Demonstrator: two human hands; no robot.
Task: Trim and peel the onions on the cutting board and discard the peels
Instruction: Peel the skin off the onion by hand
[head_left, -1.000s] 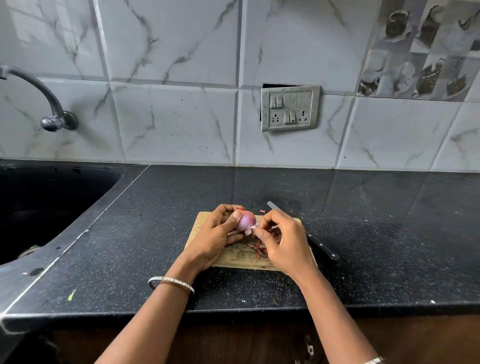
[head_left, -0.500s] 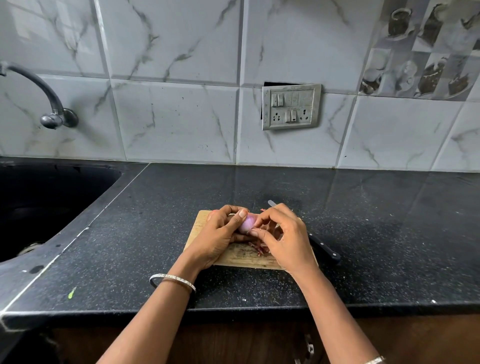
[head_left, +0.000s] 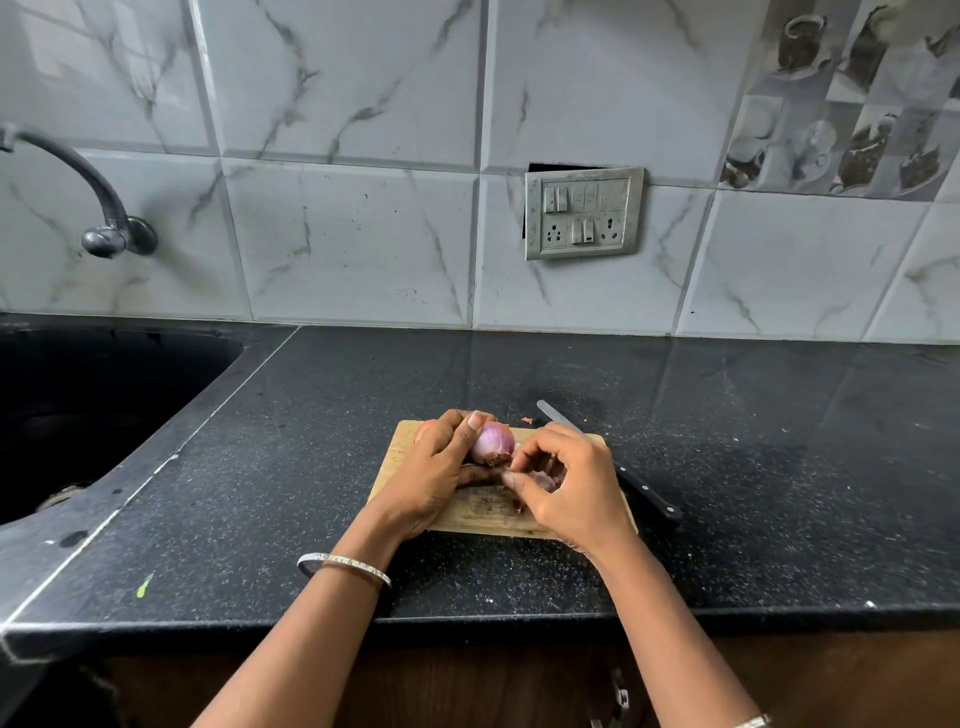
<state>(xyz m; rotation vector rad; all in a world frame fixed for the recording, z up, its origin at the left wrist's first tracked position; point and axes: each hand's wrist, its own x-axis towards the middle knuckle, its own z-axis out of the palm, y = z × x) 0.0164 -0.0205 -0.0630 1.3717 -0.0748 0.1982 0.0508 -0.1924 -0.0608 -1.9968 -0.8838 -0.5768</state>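
Nearest the lens: both forearms come up from the bottom edge, with a bangle (head_left: 345, 566) on the left wrist. Left hand (head_left: 431, 475) is over the cutting board (head_left: 467, 514), fingers (head_left: 480, 474) curled under the onion (head_left: 493, 440) and thumb laid along its top, so it's clamped firmly. The onion is held just above the board's far half, purple and mostly bare, with a brown root end facing the right hand (head_left: 569, 486). The right hand is knuckles-up; thumb and forefinger are pinched together on a bit of peel (head_left: 545, 480) right at the onion's base, other fingers curled. Peel scraps (head_left: 517, 506) lie on the board below the hands. A reddish patch peeks out behind the left hand; can't tell what it is. The knife (head_left: 641, 491) lies diagonally at the board's right edge, black handle on the table (head_left: 260, 493), blade tip pointing away. Green fleck (head_left: 144, 586) near the table's front left. Farther back: a dark sink (head_left: 78, 405) on the left, a tap (head_left: 104, 218) above it, and a steel switch plate (head_left: 583, 213) on the marble-look tiles.
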